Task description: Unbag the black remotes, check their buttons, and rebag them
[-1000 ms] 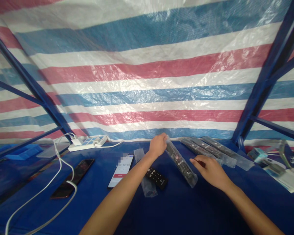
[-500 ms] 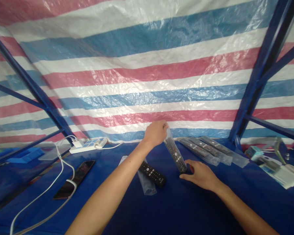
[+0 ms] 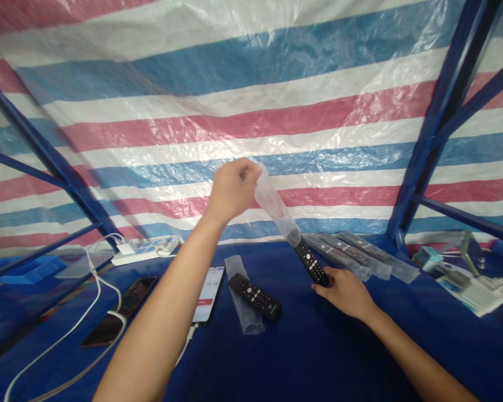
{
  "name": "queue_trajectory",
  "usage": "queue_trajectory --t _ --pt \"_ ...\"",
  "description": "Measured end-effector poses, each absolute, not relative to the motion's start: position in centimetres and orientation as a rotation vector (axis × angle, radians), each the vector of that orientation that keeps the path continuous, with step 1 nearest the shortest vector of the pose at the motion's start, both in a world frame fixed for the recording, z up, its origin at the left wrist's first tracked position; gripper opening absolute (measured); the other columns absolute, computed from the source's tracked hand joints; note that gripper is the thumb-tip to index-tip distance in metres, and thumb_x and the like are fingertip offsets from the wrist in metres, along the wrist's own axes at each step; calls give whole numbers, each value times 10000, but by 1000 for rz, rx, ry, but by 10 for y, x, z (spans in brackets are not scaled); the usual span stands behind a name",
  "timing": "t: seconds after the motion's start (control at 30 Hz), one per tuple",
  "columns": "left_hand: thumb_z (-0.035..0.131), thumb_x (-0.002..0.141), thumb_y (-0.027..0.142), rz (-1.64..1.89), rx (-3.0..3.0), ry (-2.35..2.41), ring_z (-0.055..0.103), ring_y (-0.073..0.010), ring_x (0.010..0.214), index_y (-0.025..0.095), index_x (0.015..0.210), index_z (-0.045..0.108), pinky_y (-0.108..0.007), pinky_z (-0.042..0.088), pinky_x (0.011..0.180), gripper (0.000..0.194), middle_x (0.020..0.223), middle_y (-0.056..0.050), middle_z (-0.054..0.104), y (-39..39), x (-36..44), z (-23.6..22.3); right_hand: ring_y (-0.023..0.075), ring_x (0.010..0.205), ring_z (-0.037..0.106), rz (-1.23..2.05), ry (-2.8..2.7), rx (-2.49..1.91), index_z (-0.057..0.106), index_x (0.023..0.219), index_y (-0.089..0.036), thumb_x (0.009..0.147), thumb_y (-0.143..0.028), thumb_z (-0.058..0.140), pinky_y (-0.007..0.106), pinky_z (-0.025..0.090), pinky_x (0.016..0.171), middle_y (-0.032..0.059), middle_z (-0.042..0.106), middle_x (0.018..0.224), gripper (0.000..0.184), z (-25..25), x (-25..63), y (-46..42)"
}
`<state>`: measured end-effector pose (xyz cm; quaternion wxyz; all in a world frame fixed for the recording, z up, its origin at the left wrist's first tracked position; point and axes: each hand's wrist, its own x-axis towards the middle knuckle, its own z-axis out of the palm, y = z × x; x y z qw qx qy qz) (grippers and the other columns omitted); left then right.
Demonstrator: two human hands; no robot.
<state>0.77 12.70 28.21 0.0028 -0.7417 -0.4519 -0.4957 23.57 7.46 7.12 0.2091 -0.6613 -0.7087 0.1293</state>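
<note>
My left hand [image 3: 235,187], raised over the table, pinches the end of a clear plastic sleeve [image 3: 274,206]. The sleeve's lower end still covers the top of a black remote control [image 3: 310,261]; most of the remote is bare. My right hand [image 3: 346,290] grips that remote's bottom end between thumb and fingers. Left of it, a second black remote control [image 3: 255,296] lies across an emptied-looking plastic sleeve [image 3: 247,321] on the blue table. Several sleeved remotes [image 3: 352,254] lie side by side behind my right hand.
A lit phone [image 3: 209,290] with a cable lies partly behind my left forearm. Farther left are a dark phone [image 3: 126,310], white cables [image 3: 98,279] and a power strip [image 3: 145,251]. White boxes and small items [image 3: 471,285] stand at the right. Blue metal posts [image 3: 423,145] frame a striped sheet.
My left hand has moved up and to the left, drawing the sleeve most of the way off the remote. My right hand keeps hold of its bottom end. The lit phone has come into view.
</note>
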Motion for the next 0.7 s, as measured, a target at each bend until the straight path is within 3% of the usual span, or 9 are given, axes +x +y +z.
queue_trajectory --t 0.1,0.17,0.23,0.37,0.5,0.7 --pt "562 768 341 -1982 -2271 -1549 536 -111 610 172 733 622 -223 445 611 183 640 3 602 151 -26 281 185 643 590 350 -1789 -1904 624 722 -219 749 -450 576 256 311 543 20 645 679 238 83 250 78" --pt "584 729 356 -2069 -2275 -1751 510 -99 566 166 686 610 -212 433 573 197 605 10 580 170 -41 257 200 684 605 355 -1694 -1899 652 754 -228 740 -469 572 260 338 564 18 655 692 254 90 255 79" --pt "600 698 350 -1858 -2374 -2064 508 -104 549 158 643 599 -217 431 551 199 573 11 570 185 -47 217 205 686 607 358 -1656 -1880 663 756 -233 728 -489 573 263 348 568 14 653 681 272 95 254 77" --pt "491 764 291 -909 -2638 -2233 540 -128 572 172 589 596 -222 429 558 237 518 14 548 199 -44 133 176 608 578 364 -1787 -1834 600 624 -219 733 -496 558 255 305 520 10 623 614 301 100 239 71" --pt "490 773 210 -699 -2632 -2206 587 -149 638 155 610 628 -237 436 632 221 587 -10 611 199 -44 91 160 598 577 380 -2011 -1841 581 609 -212 726 -451 576 252 263 509 18 649 641 266 95 216 67" --pt "498 823 205 -520 -2514 -2214 641 -188 816 163 809 689 -260 453 736 196 838 -61 702 200 -46 75 197 677 639 376 -2219 -1856 645 672 -213 725 -446 589 260 301 542 47 697 707 245 79 182 62"
